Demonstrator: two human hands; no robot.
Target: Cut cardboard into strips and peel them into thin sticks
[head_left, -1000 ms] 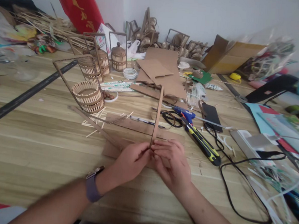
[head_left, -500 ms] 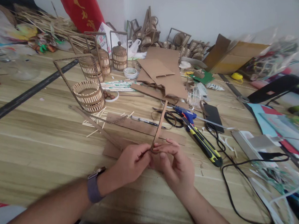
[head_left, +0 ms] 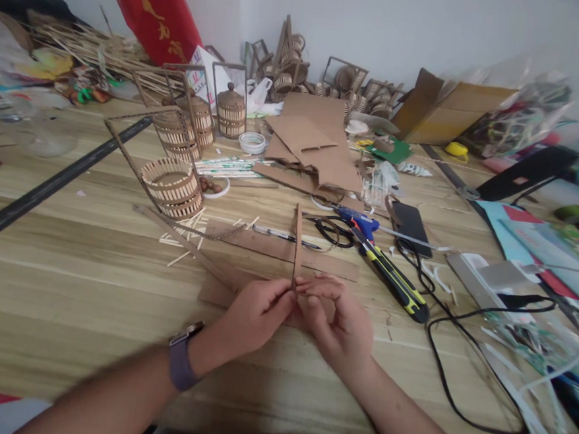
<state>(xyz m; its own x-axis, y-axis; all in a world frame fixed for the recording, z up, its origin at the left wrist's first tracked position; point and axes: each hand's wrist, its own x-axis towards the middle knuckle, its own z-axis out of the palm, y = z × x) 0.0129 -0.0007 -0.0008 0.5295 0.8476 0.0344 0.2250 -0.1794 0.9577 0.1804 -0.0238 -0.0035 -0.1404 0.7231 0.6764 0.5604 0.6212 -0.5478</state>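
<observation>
a narrow cardboard strip (head_left: 297, 244) rises from the fingertips, its near end between the two hands and its free end pointing away from them. the left hand (head_left: 257, 314) has thumb and forefinger pinched together on that near end. the right hand (head_left: 339, 323) meets it there with fingers loosely bent; whether its thumb closes on the strip too, i cannot tell. beneath the fingers lies a flat cardboard piece (head_left: 215, 292), and just beyond them a longer cardboard band (head_left: 335, 266), with a pen (head_left: 288, 237) past it. left of the fingers and farther off are scattered thin sticks (head_left: 181, 237) and an open slatted basket (head_left: 176, 196) with a tall handle. right of the fingers rests a yellow-and-black cutter (head_left: 396, 284), a blue glue gun (head_left: 356, 218) beyond it. farthest ahead lie cardboard sheets (head_left: 303, 132).
</observation>
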